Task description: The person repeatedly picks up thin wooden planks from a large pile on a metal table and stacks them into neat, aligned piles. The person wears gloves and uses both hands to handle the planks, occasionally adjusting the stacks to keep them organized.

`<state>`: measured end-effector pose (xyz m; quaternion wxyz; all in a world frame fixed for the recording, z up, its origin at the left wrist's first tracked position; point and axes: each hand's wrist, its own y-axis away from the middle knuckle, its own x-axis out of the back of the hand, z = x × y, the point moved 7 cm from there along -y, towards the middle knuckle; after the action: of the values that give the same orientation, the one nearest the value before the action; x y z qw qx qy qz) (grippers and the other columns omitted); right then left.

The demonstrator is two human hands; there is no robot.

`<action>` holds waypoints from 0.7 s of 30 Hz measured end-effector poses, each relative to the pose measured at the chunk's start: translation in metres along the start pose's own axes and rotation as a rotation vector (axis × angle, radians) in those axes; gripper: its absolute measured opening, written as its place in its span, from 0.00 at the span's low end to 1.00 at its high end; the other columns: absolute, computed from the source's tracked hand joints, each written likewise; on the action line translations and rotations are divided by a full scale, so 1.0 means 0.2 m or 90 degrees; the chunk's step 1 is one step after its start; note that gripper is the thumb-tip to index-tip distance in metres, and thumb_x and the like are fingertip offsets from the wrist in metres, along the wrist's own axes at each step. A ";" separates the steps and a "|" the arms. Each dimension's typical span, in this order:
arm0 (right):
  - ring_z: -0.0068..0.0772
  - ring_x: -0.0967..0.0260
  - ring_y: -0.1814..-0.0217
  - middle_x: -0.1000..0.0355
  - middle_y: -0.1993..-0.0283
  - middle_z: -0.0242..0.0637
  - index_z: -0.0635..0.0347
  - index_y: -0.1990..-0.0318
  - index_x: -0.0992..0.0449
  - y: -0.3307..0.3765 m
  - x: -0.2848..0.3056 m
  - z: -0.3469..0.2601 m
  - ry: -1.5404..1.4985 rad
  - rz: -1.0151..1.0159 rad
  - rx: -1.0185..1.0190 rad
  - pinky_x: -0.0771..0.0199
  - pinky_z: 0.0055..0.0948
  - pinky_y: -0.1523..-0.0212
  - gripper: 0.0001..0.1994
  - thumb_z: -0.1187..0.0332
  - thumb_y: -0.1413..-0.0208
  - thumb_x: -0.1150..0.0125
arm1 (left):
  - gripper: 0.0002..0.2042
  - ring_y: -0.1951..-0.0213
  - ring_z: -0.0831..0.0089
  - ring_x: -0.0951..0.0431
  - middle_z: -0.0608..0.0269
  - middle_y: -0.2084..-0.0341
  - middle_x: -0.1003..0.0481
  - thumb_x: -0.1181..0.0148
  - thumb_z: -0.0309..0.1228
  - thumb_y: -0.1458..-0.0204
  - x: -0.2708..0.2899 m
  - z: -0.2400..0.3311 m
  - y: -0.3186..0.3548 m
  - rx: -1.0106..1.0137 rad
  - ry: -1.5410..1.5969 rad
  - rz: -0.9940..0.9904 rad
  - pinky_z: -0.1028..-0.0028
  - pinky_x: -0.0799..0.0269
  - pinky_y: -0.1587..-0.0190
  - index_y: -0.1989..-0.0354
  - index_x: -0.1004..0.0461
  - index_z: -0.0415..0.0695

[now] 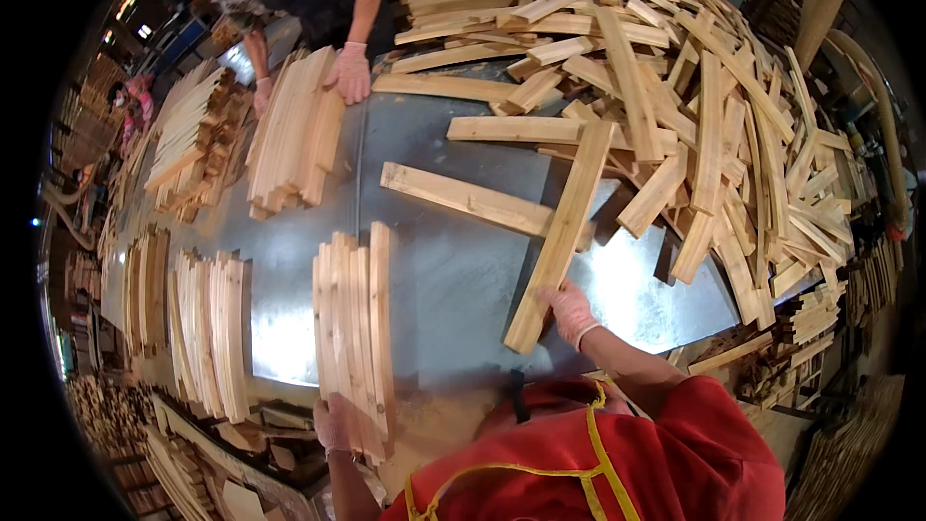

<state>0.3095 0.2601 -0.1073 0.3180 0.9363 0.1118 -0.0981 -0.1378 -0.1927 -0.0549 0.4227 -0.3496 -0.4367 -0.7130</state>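
In a pale pink glove, my right hand is closed on the near end of a long wooden board. That board slants away from me, its far part lying across another board and beside the loose heap. My left hand, also gloved, is at the near left side of an upright-edged stack of wooden slats. Its fingers are bent against the outermost slat and partly hidden there. The slats stand side by side, with their near ends at the table's edge.
A large jumbled heap of boards covers the right of the metal table. More slat stacks stand to the left. Across the table, a co-worker's gloved hands hold another stack. A wooden-framed bin with offcuts sits below left.
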 end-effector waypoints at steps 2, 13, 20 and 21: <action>0.36 0.23 0.53 0.20 0.53 0.38 0.62 0.43 0.26 0.13 -0.10 0.11 0.048 -0.004 -0.047 0.20 0.39 0.51 0.18 0.69 0.38 0.33 | 0.29 0.47 0.40 0.21 0.37 0.51 0.20 0.45 0.52 0.38 0.01 0.09 0.05 -0.026 0.039 0.028 0.55 0.27 0.43 0.45 0.24 0.35; 0.58 0.22 0.42 0.21 0.47 0.59 0.64 0.45 0.20 0.83 -1.21 0.63 0.788 -0.542 0.031 0.24 0.43 0.41 0.32 0.43 0.44 0.40 | 0.25 0.51 0.45 0.19 0.43 0.55 0.19 0.43 0.50 0.39 0.10 0.16 0.13 -0.044 0.049 0.013 0.55 0.26 0.47 0.50 0.21 0.37; 0.54 0.28 0.43 0.26 0.49 0.51 0.57 0.44 0.23 0.02 -0.98 -0.41 0.918 -0.045 0.578 0.27 0.44 0.40 0.30 0.49 0.51 0.31 | 0.28 0.45 0.47 0.21 0.43 0.48 0.21 0.40 0.47 0.41 0.13 0.23 0.17 -0.059 -0.002 0.039 0.57 0.27 0.43 0.40 0.26 0.37; 0.50 0.36 0.29 0.29 0.37 0.49 0.55 0.44 0.26 -0.06 -0.86 -0.61 1.074 0.090 0.492 0.32 0.49 0.36 0.31 0.48 0.51 0.30 | 0.30 0.43 0.47 0.22 0.43 0.46 0.21 0.39 0.46 0.41 0.13 0.24 0.18 -0.068 -0.039 0.064 0.58 0.27 0.41 0.37 0.28 0.36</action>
<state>0.1563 0.3190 0.0238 -0.1971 0.7433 0.2082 0.6044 -0.1096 -0.1663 -0.0026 0.4252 -0.4150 -0.3923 -0.7022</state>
